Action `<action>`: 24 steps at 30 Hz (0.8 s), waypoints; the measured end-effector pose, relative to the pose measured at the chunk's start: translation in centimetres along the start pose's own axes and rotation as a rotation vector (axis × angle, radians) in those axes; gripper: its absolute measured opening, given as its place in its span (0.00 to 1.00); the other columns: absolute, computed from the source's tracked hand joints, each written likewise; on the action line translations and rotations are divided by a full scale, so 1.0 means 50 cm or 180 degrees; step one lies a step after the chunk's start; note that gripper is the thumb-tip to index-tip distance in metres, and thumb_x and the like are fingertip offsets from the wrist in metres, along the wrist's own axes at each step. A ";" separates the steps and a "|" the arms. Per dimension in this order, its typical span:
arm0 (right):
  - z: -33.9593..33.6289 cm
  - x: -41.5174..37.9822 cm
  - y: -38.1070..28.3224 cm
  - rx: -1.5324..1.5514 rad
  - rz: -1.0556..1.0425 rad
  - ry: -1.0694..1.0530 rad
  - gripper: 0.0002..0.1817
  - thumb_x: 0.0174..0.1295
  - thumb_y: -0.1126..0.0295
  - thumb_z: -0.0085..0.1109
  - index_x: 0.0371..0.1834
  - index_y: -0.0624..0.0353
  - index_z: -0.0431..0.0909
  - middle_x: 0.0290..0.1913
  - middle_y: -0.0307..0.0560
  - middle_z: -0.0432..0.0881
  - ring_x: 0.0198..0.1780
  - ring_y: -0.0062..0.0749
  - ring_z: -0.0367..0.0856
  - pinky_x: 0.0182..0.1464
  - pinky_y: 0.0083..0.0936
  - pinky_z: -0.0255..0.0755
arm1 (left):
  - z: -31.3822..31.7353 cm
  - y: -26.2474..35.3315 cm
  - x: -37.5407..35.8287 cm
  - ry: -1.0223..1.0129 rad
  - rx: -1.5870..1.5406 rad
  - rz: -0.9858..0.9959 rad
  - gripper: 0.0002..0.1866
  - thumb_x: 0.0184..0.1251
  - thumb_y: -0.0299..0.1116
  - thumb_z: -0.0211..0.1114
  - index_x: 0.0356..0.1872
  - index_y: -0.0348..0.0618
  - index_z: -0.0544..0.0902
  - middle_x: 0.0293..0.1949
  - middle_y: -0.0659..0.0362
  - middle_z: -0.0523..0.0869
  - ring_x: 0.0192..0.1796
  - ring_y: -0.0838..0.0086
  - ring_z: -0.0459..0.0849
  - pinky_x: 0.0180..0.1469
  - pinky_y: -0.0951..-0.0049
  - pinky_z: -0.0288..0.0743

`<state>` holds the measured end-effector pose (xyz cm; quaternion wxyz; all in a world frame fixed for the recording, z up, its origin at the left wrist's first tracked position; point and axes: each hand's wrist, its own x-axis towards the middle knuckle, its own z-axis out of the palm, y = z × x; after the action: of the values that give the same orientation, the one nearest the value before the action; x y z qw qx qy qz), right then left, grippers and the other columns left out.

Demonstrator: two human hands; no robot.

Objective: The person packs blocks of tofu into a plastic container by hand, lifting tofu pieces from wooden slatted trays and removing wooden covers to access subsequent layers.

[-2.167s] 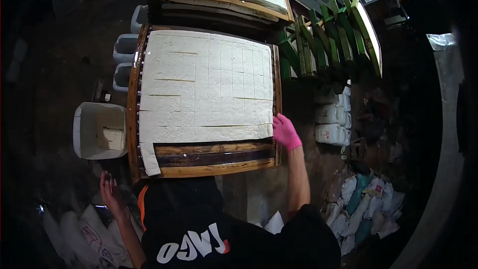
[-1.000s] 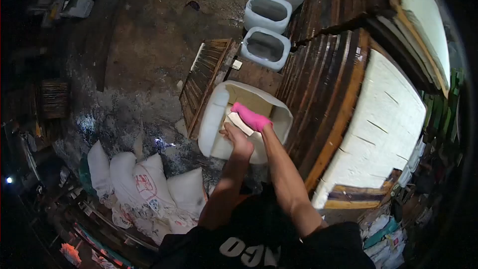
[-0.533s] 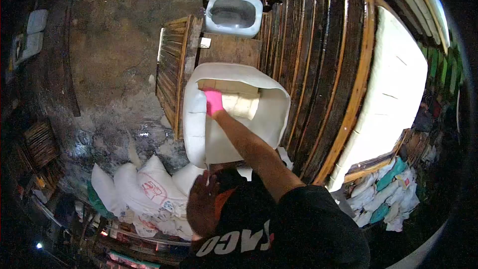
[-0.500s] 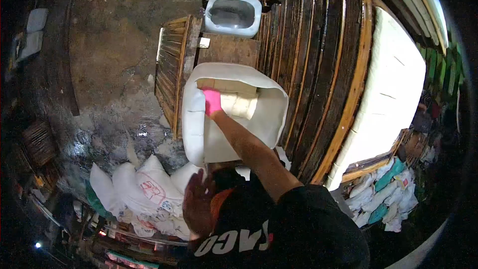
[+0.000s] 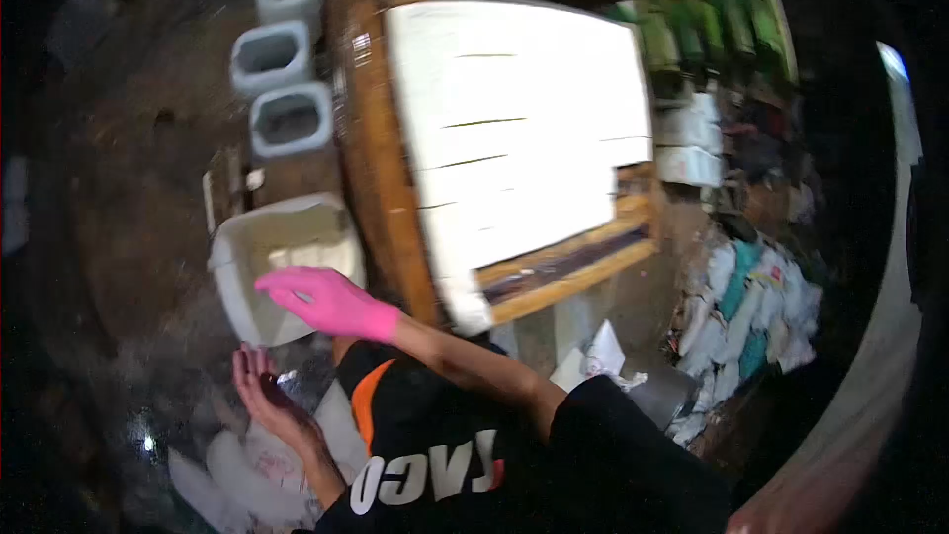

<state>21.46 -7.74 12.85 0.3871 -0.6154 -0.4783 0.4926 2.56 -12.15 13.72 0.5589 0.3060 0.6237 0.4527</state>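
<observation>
My right hand [image 5: 326, 302], in a pink glove, is above the near part of a white plastic tub [image 5: 225, 272]. Its fingers stretch out to the left, with no object visible in them. Pale, cream-coloured blocks [image 5: 314, 249] lie inside the tub, partly hidden by the glove. My bare left hand [image 5: 269, 398] is just below the tub's near edge, fingers spread and palm turned up, holding nothing. To the right of the tub, a large white slab [image 5: 534, 99], crossed by thin cut lines, lies on a wooden frame [image 5: 390, 178].
Several cut-open whitish containers [image 5: 290, 119] stand in a row beyond the tub. White sacks [image 5: 262, 480] lie at the lower left. On the right, a heap of white and green bags [image 5: 741, 307] lies near stacked white boxes [image 5: 690, 143]. The floor [image 5: 129, 237] looks wet.
The view has swung right, bringing the white slab to the middle. My right hand has come up out of the tub; my left hand has opened out beside the tub's near edge.
</observation>
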 end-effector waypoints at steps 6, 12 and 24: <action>-0.534 -0.385 0.035 -0.0765 0.0695 0.3220 0.21 0.74 0.67 0.40 0.64 0.63 0.70 0.64 0.52 0.74 0.62 0.36 0.73 0.64 0.28 0.64 | 0.278 0.047 -0.159 -0.1711 0.1466 0.1551 0.25 0.71 0.26 0.53 0.69 0.35 0.64 0.69 0.49 0.67 0.72 0.63 0.64 0.72 0.65 0.55; -0.581 -0.384 0.262 -0.1762 0.0433 0.3455 0.25 0.76 0.62 0.33 0.71 0.64 0.59 0.71 0.52 0.64 0.73 0.42 0.59 0.73 0.34 0.50 | 0.569 -0.057 -0.283 -0.2576 0.3250 0.3129 0.50 0.53 0.48 0.71 0.72 0.35 0.54 0.74 0.41 0.52 0.77 0.51 0.47 0.75 0.49 0.41; -0.802 -0.339 0.259 0.3590 0.1226 -0.0107 0.28 0.67 0.53 0.37 0.58 0.66 0.72 0.53 0.52 0.81 0.54 0.41 0.79 0.59 0.35 0.71 | 0.646 -0.162 -0.304 -0.1993 0.3626 0.3442 0.56 0.48 0.53 0.72 0.71 0.28 0.52 0.73 0.39 0.53 0.76 0.51 0.49 0.75 0.52 0.43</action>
<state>62.34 -27.55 13.22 0.5503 -0.3827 -0.0287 0.7416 37.90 -21.70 13.88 0.1728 0.9086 0.3407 0.1686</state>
